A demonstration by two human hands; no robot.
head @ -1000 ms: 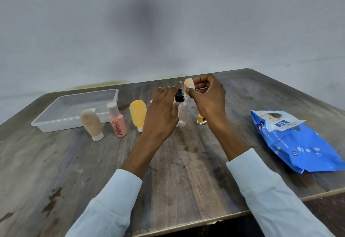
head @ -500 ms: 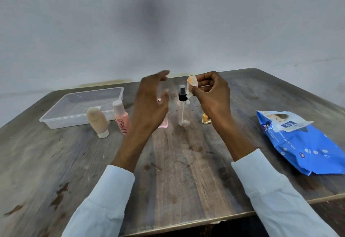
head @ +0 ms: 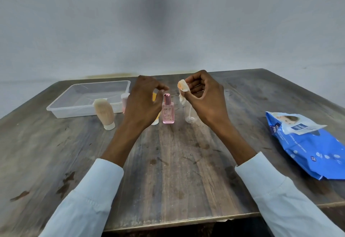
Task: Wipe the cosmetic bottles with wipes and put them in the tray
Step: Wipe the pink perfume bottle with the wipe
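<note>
A pink glass bottle (head: 168, 112) with a rose cap stands upright mid-table. My left hand (head: 144, 102) hovers just left of its cap, fingers loosely curved, holding nothing. My right hand (head: 203, 98) pinches a crumpled, orange-stained wipe (head: 182, 91) above a clear spray bottle (head: 190, 114), whose top it hides. A beige tube (head: 104, 114) stands on its cap at the left. A pink bottle (head: 124, 101) and a yellow tube (head: 155, 120) are mostly hidden behind my left hand. The clear plastic tray (head: 61, 108) sits far left and holds no bottles.
A blue pack of wet wipes (head: 308, 145) lies at the right with its flap peeled open. The wooden table (head: 177, 171) ends at a near edge below my sleeves, and a grey wall rises behind it.
My left hand left the spray bottle and moved left, now curving beside the pink glass bottle's cap. My right hand kept the wipe and shifted over the spray bottle.
</note>
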